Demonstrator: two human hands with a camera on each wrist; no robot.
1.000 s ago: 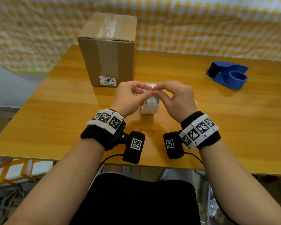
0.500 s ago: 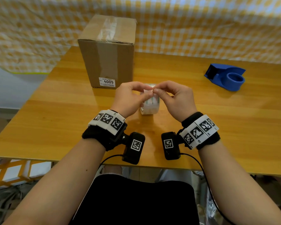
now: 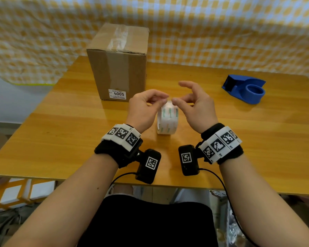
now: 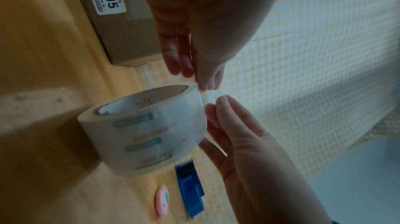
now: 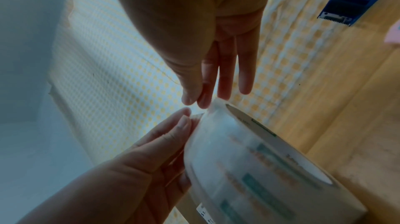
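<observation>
Standing packing-tape roll (image 3: 168,122) on its rim on the bench (image 3: 61,122), between left hand (image 3: 143,109) and right hand (image 3: 198,107), loose end uppermost. Pinching that end with left fingertips (image 4: 205,82), probably to peel a strip. Holding right fingers (image 5: 225,73) straight, spread, beside roll, ready to steady.

One tape roll (image 3: 168,120), one cardboard box (image 3: 119,68), one blue tape dispenser (image 3: 246,90) and one pink oval item (image 4: 161,201).
</observation>
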